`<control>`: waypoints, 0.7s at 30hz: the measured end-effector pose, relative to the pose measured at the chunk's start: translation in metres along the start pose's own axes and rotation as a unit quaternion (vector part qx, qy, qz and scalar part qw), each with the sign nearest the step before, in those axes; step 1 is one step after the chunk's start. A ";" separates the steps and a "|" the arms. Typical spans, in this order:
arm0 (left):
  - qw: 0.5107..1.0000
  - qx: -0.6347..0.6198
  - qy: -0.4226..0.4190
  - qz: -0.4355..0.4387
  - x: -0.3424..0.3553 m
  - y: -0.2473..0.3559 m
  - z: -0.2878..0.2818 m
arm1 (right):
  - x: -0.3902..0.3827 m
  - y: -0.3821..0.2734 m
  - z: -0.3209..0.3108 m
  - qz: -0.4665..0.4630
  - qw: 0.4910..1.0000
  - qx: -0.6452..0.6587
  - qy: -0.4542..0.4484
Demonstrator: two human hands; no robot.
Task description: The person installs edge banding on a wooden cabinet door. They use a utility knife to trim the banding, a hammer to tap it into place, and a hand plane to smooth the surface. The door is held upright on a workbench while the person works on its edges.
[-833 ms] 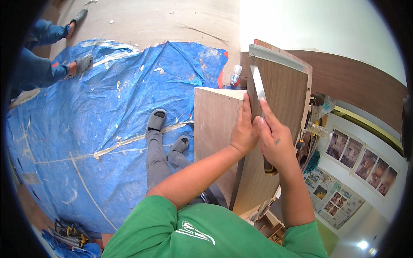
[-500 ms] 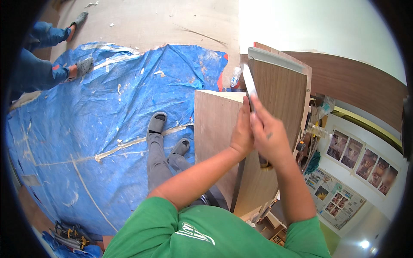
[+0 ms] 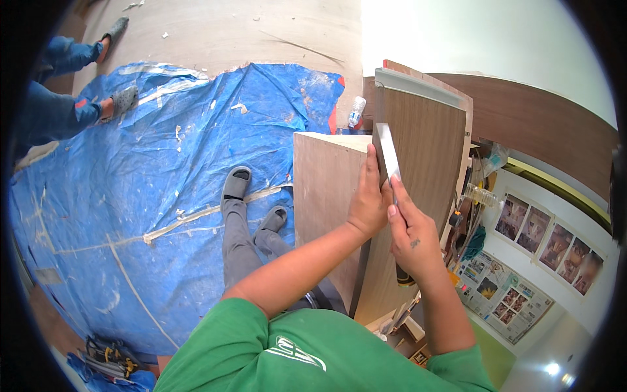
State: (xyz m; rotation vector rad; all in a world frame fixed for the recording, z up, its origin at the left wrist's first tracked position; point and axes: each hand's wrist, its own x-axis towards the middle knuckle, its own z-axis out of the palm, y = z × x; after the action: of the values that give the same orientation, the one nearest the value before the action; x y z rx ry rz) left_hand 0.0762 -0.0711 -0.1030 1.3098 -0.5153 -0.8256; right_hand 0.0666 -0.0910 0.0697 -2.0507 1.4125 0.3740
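In my right hand [image 3: 417, 238] is a flat-bladed hand tool that looks like a chisel [image 3: 387, 149], its bright blade pointing away from me. The dark handle's end shows below my fist. My left hand [image 3: 371, 204] lies with fingers stretched along the upright edge where two wood-grain pieces meet. One is a pale brown box side [image 3: 326, 196] to the left. The other is a darker brown panel [image 3: 424, 150] to the right, with a light strip across its far end. My hands are close together, and the blade lies over the darker panel's left edge.
A wrinkled blue tarp [image 3: 176, 176] covers the floor to my left. Another person's legs [image 3: 65, 111] stand at the far left. Beyond the box is a plastic bottle [image 3: 356, 112]. Tools and clutter [image 3: 108, 359] lie at lower left. Photos [image 3: 548, 238] hang on the right wall.
My right hand has drawn the chisel back toward me and slightly right, so its tip is lower along the panel edge. My left hand stays nearly in place.
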 end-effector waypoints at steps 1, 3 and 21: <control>1.000 -0.003 -0.006 -0.006 0.000 0.002 0.000 | 0.003 0.001 -0.002 -0.006 1.000 0.003 0.003; 1.000 -0.006 -0.015 -0.019 0.001 0.005 -0.001 | 0.003 0.002 -0.002 -0.018 1.000 0.004 0.011; 0.999 -0.016 -0.012 -0.029 0.000 0.004 0.000 | 0.030 -0.024 -0.017 0.039 0.999 0.023 -0.010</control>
State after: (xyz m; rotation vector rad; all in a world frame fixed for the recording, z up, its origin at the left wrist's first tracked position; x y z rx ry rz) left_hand 0.0771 -0.0710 -0.0986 1.2913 -0.4828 -0.8953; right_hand 0.0988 -0.1181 0.0742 -1.9557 1.4780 0.3899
